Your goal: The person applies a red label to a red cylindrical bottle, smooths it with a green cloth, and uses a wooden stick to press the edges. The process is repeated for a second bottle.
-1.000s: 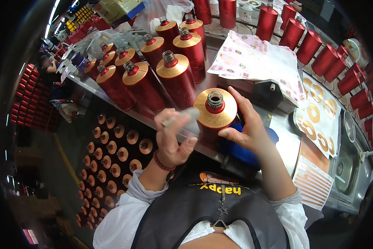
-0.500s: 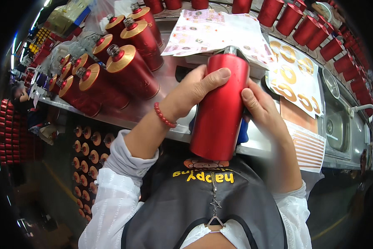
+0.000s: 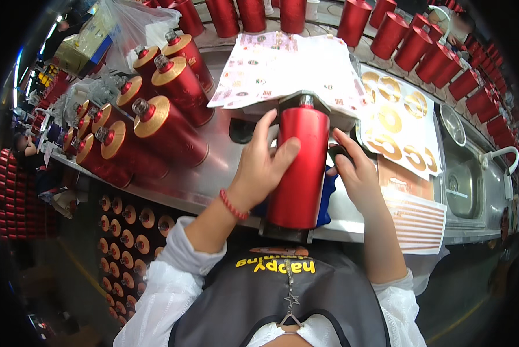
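Note:
A shiny red bottle [image 3: 301, 173] with a clear glass neck lies in front of me, its neck pointing away, on a dark holder [image 3: 285, 232] with blue parts [image 3: 327, 199] at the side. My left hand [image 3: 264, 165] is at the bottle's left side, its thumb resting against the red surface and the fingers stretched out. To the right, my right hand [image 3: 356, 170] hovers beside the bottle with fingers apart, seemingly not touching it. A dark rounded piece [image 3: 340, 153] shows near its fingertips.
Several red bottles with gold tops [image 3: 170, 124] stand on the metal table at left. Printed sheets [image 3: 288, 72] lie beyond the holder; gold ring stickers [image 3: 389, 118] and a striped sheet [image 3: 415, 222] lie at right, beside a sink [image 3: 464, 188]. More red bottles [image 3: 412, 46] line the back.
The bottle has gone from being held tilted in both hands to lying on the holder. Both hands have loosened, and the right has come away from it.

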`<state>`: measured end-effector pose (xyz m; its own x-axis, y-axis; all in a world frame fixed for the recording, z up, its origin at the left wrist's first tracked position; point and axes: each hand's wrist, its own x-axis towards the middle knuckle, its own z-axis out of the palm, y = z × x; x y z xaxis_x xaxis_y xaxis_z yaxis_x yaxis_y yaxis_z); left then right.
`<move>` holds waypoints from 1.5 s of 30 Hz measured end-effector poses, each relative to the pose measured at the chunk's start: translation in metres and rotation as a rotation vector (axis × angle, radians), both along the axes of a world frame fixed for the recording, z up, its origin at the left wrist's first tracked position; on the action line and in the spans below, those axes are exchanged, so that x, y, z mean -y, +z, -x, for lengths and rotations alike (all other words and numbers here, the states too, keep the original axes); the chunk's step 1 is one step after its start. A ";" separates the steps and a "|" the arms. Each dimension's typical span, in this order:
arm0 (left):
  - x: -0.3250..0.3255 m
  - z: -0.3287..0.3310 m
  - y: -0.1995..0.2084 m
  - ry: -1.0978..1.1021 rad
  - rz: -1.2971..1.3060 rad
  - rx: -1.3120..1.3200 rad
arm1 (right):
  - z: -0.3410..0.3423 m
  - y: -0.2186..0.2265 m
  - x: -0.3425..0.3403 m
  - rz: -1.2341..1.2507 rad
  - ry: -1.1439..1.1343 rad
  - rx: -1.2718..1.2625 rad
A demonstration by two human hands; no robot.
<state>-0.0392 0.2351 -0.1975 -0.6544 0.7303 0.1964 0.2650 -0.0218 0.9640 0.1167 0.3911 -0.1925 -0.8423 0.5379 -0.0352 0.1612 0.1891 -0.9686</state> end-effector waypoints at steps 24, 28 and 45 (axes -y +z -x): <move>0.060 -0.024 -0.051 -0.169 0.008 -0.666 | -0.048 -0.037 0.038 -0.703 0.108 -0.171; 0.065 -0.017 -0.042 -0.188 0.078 -0.791 | -0.063 -0.031 0.045 -0.813 0.134 -0.073; 0.074 -0.011 -0.019 -0.201 -0.074 -0.373 | -0.018 -0.025 0.103 -1.195 0.154 0.200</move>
<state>-0.0281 0.1610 -0.2166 -0.3748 0.8109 0.4493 0.5787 -0.1740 0.7968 0.1343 0.2884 -0.2172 -0.9365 0.2153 0.2767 0.1845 0.9738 -0.1331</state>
